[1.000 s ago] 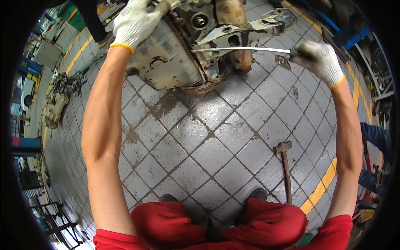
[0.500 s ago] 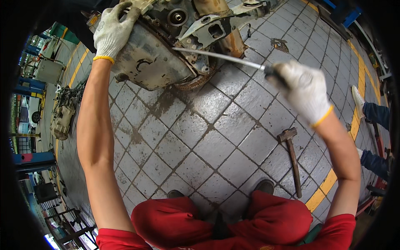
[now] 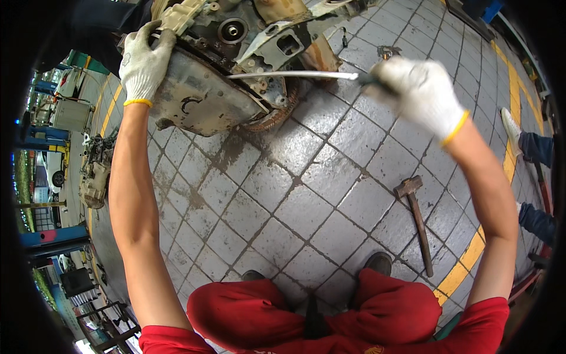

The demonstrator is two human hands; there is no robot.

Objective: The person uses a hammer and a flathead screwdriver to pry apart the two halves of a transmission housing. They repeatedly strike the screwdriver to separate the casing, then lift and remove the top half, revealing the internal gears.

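Observation:
A large dirty engine [image 3: 236, 50] lies on the floor at the upper left, with its grey oil pan [image 3: 191, 97] turned toward me. My left hand [image 3: 144, 62], in a white knit glove, grips the pan's upper left edge with the fingers curled over it. My right hand [image 3: 421, 94], gloved the same and slightly blurred, is closed round the dark handle of a long screwdriver [image 3: 295, 74]. Its shaft runs nearly level to the left. The tip meets the seam between the pan and the engine block; how deep it sits cannot be seen.
A wooden-handled hammer [image 3: 417, 221] lies on the tiled floor [image 3: 306, 218] at the right. Another greasy metal assembly [image 3: 94, 174] stands at the left. A person's legs in jeans [image 3: 535, 150] show at the right edge, and dark clothing [image 3: 97, 35] is behind the engine.
The engine has shifted slightly left, with my left hand still on it. The screwdriver has moved left too, its handle end rising so that the shaft is more level.

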